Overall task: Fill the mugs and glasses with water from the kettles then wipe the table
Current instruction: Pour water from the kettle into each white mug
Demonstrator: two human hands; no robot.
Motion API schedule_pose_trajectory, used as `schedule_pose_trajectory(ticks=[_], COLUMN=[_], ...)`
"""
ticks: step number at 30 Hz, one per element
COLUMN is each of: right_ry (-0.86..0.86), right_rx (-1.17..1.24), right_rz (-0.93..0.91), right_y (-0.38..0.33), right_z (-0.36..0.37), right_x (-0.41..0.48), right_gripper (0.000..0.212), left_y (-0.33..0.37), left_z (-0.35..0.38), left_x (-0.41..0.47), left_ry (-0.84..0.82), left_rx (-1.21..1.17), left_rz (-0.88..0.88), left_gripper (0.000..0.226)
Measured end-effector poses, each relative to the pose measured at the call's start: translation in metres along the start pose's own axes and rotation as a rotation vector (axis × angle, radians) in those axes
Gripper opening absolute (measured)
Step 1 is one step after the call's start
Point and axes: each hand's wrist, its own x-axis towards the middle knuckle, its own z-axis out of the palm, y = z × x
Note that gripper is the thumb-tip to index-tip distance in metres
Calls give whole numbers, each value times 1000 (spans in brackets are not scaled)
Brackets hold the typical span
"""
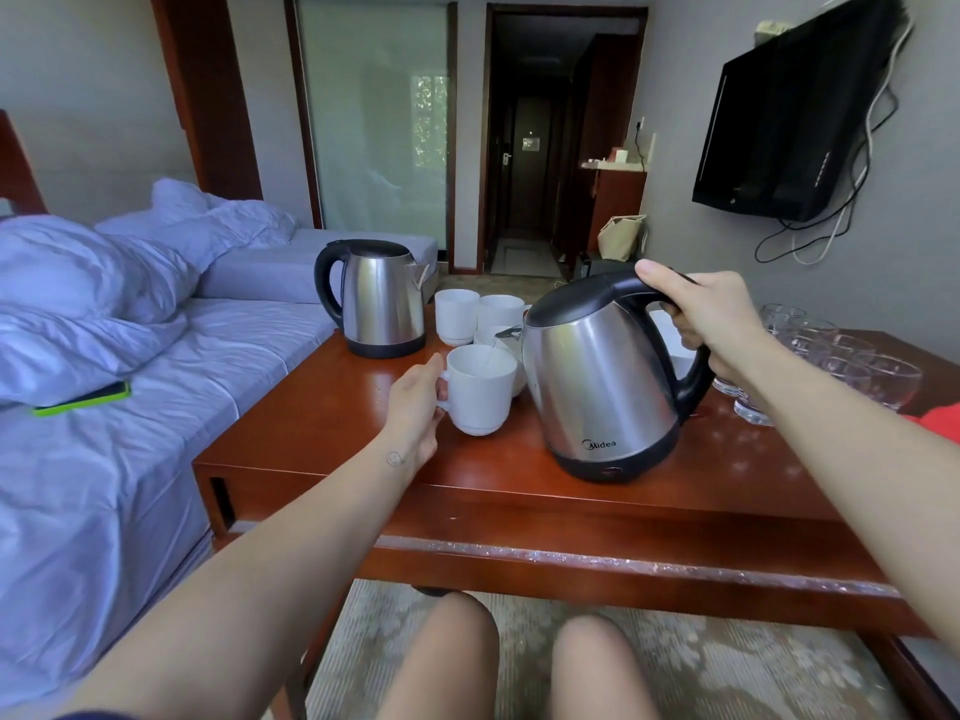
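The right hand (701,319) curls round the handle of the tilted kettle (597,397), sending a thin stream into the white mug (480,389), which the left hand (415,402) grips by its handle to steady it near the left edge of the desk (322,439); spare mugs (456,314) wait behind, glasses (883,376) by the right edge

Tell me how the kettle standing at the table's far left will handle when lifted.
The standing kettle is rigid steel on a broad base, so it probably won't tip easily. Its lid is shut, so its weight is unknowable; expect heavy if full. The polished wall looks slippery; the black handle seems the safer grip.
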Motion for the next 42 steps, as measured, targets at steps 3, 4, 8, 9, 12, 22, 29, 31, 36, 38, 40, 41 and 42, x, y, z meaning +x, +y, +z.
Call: schedule_pose_trajectory(ticks=[3,4,8,9,12,22,29,31,36,38,40,41,42], right_ry=[4,5,-4,-6,-5,-17,-34,-33,-20,-20,-21,-19,-16], right_rx=[-2,-6,-9,-12,-12,-28,-74,-78,-97,-95,-95,-98,-100], right_rz=[-6,-9,-27,-29,-26,-20,-27,-30,-31,-34,-37,-36,-36], right_y=[2,3,4,3,3,1,-7,-8,-8,-8,-7,-8,-8], right_z=[-2,-2,-2,-2,-1,0,5,6,5,5,5,5,6], right_x=[-1,-1,-1,-1,-1,-1,-1,-1,0,-1,-2,-2,-3], right_gripper=[46,46,46,47,46,47,50,49,52,53,53,52,52], left_y=[-1,-2,-2,-2,-1,-2,3,3,2,2,1,0,0], left_z=[-3,-4,-7,-7,-5,-4,-2,-1,-2,-3,-2,-2,-2], left_x=[-1,0,2,2,2,0,0,-1,-1,-2,-2,-3,-2], left_ry=[20,21,18,17,5,-2,-11,-11,-13,-18,-18,-17,-16], left_rx=[-28,-23,-5,-4,7,1,-7,-7,-8,-2,-2,-12,-25], left_rz=[0,2,11,11,11,12,15,17,16,21,20,20,19], left_gripper=[29,29,29,30,31,32,31,32,31,31,31,30,29])
